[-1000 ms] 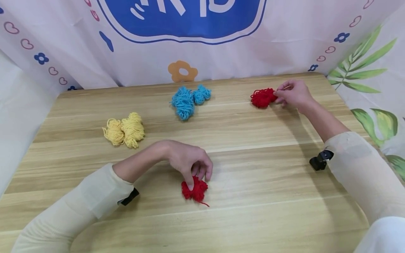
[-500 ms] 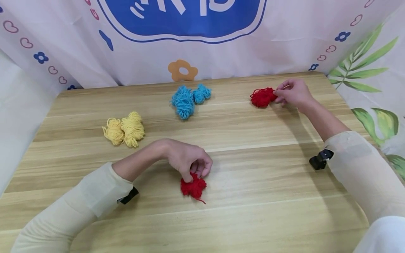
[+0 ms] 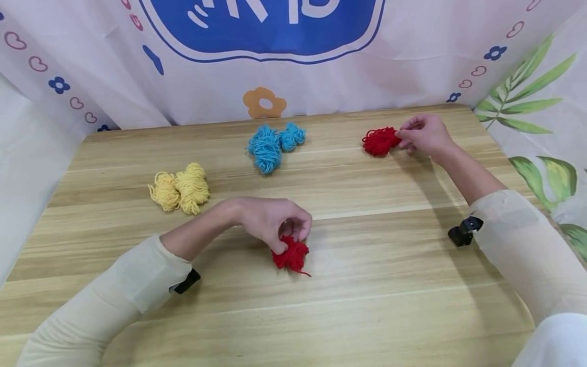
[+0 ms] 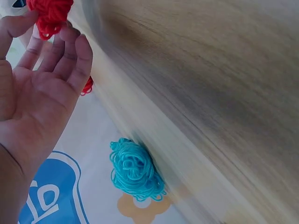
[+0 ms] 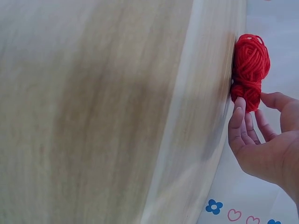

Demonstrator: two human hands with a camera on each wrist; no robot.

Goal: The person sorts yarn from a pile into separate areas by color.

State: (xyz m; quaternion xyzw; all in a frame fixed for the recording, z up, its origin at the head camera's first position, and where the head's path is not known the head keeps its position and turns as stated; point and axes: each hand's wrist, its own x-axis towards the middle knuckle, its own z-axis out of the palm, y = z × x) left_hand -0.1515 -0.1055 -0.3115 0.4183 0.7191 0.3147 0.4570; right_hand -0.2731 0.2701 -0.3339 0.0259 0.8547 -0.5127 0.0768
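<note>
Near the middle of the table in the head view, my left hand (image 3: 279, 219) pinches a small red yarn bundle (image 3: 291, 257) between thumb and fingers, a loose tail trailing from it. The left wrist view shows this red bundle (image 4: 51, 16) at the fingertips. At the back right, my right hand (image 3: 426, 136) pinches the near end of a larger red yarn skein (image 3: 379, 141) that lies on the table. In the right wrist view the skein (image 5: 252, 60) looks narrowed at the end by the thumb and fingers.
Two blue yarn bundles (image 3: 266, 150) lie side by side at the back middle. Two yellow yarn bundles (image 3: 191, 188) sit at the left, beyond the left forearm. A printed white cloth (image 3: 330, 86) hangs along the back edge of the wooden table (image 3: 367, 316).
My left hand has lifted the small red yarn bundle and shifted it slightly toward the back and right. The right hand and the larger red skein stay where they were.
</note>
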